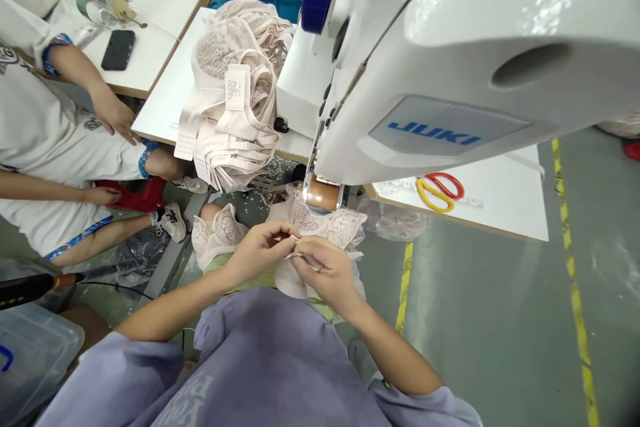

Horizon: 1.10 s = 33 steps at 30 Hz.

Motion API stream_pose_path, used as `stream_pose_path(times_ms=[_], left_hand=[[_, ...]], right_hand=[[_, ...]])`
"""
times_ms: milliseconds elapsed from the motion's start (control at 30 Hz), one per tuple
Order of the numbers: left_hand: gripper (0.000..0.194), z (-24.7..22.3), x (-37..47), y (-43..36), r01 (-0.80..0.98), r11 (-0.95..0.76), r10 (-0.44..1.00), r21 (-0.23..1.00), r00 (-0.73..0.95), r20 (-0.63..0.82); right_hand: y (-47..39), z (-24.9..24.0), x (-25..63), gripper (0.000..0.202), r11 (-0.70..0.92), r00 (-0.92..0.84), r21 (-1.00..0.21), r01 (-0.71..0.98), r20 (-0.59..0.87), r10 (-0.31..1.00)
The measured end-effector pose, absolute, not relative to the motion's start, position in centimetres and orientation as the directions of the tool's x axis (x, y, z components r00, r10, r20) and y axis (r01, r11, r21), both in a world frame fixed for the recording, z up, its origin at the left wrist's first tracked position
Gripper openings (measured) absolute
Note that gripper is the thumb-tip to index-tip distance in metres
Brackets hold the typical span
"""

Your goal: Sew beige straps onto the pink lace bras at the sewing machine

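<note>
A beige lace bra [345,227] hangs over my lap, just below the sewing machine's head. My left hand [263,248] pinches an edge of it between thumb and fingertips. Close against it, my right hand [327,270] grips the same edge, fingers curled. The fingertips of both hands nearly meet, and the small part between them is mostly hidden. One lace cup [217,235] lies over my left knee; I cannot tell whether it belongs to the same bra.
The white sewing machine [435,80] looms ahead and right. Stacked bras [233,100] lie on the table at left. Scissors with red and yellow handles [435,192] rest on the right tabletop. A co-worker [45,127] sits at left, near a phone [119,50].
</note>
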<state>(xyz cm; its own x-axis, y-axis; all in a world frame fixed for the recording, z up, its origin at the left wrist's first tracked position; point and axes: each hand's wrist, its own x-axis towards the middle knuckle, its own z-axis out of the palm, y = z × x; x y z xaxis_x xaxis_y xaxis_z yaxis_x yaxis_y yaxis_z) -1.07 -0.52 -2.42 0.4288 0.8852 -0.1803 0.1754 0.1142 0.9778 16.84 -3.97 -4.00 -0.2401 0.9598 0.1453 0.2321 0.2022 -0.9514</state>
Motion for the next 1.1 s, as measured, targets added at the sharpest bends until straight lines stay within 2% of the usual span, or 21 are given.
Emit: stream_pose_path(times_ms=[133, 333, 433, 633, 767, 833, 900, 1100], left_hand=[[0.014, -2.5, -1.5, -0.8, 0.269, -0.080, 0.914, 0.960, 0.404, -0.036], [0.023, -3.1, -1.6, -0.4, 0.416, -0.370, 0.888, 0.831, 0.421, 0.185], [0.024, -3.5, -1.1, -0.4, 0.389, -0.391, 0.891, 0.834, 0.386, 0.238], [0.017, -3.1, -0.5, -0.4, 0.338, -0.328, 0.924, 0.882, 0.308, 0.226], [0.012, -1.9, -0.8, -0.2, 0.422, -0.391, 0.909, 0.818, 0.318, 0.270], [0.010, -1.2, -0.9, 0.0, 0.422, -0.501, 0.851, 0.756, 0.399, 0.341], [0.010, -0.5, -0.8, 0.1, 0.398, -0.599, 0.783, 0.695, 0.473, 0.405], [0.009, -0.1, -0.5, 0.7, 0.386, -0.664, 0.727, 0.640, 0.534, 0.432]], right_hand=[[-3.7, -3.4, 17.0, 0.012, 0.221, -0.301, -0.939, 0.263, 0.137, 0.944], [-3.5, -2.8, 17.2, 0.014, 0.166, -0.267, -0.944, 0.285, 0.088, 0.960], [-3.3, -2.8, 17.2, 0.014, 0.131, -0.219, -0.955, 0.266, 0.073, 0.973], [-2.7, -2.9, 17.8, 0.012, 0.073, -0.139, -0.962, 0.265, 0.037, 0.990], [-2.0, -2.0, 19.3, 0.012, 0.132, -0.067, -0.871, 0.472, 0.113, 0.991], [-1.5, -1.4, 19.9, 0.013, 0.179, -0.126, -0.808, 0.562, 0.130, 0.983], [-1.1, -0.8, 20.2, 0.012, 0.212, -0.218, -0.793, 0.571, 0.103, 0.971], [-0.6, 0.3, 20.7, 0.015, 0.079, -0.343, -0.893, 0.444, -0.088, 0.935]])
